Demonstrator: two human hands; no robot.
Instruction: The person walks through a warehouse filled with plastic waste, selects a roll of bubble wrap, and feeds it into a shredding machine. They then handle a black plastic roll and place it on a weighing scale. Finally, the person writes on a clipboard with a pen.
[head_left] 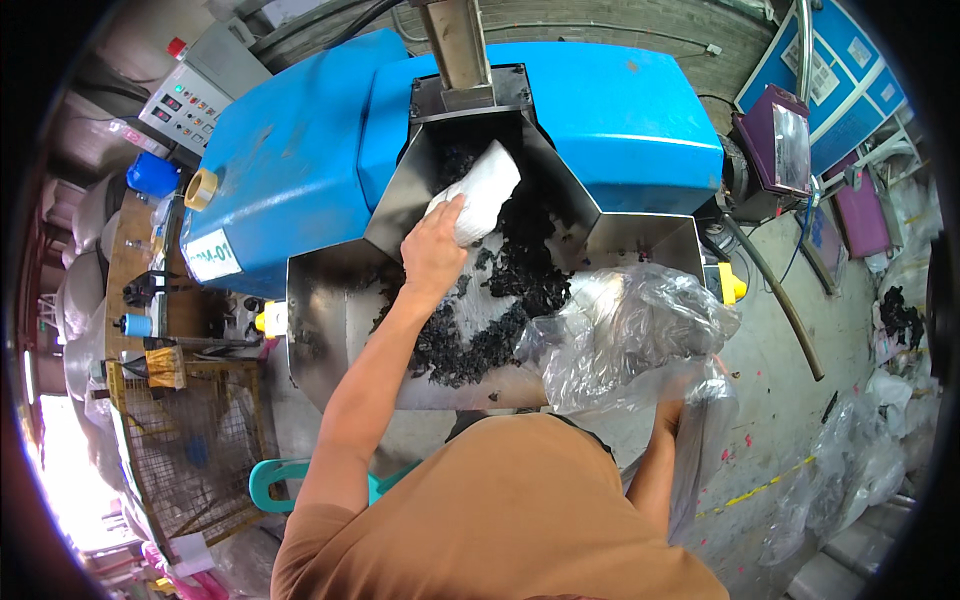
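Observation:
My left hand [433, 248] reaches into the steel hopper of a blue machine. Its fingers are closed on the near end of a white folded sheet [484, 192], whose other end points up toward the feed opening; cloth or plastic, I cannot tell. Black plastic flakes [525, 250] lie below and around it on the steel tray [335, 335]. At the tray's right side, a crumpled clear plastic sheet [640, 335] spreads over the edge and hangs down. My right hand [690, 388] is at its near edge, partly covered by the film, which it appears to grip.
The blue machine housing [620, 110] stands behind the hopper, with a control box [185, 105] at far left. A wooden bench [125, 240] and teal chair [270, 487] are at left. Right of the tray are a leaning pole [780, 300] and heaps of clear plastic [850, 460].

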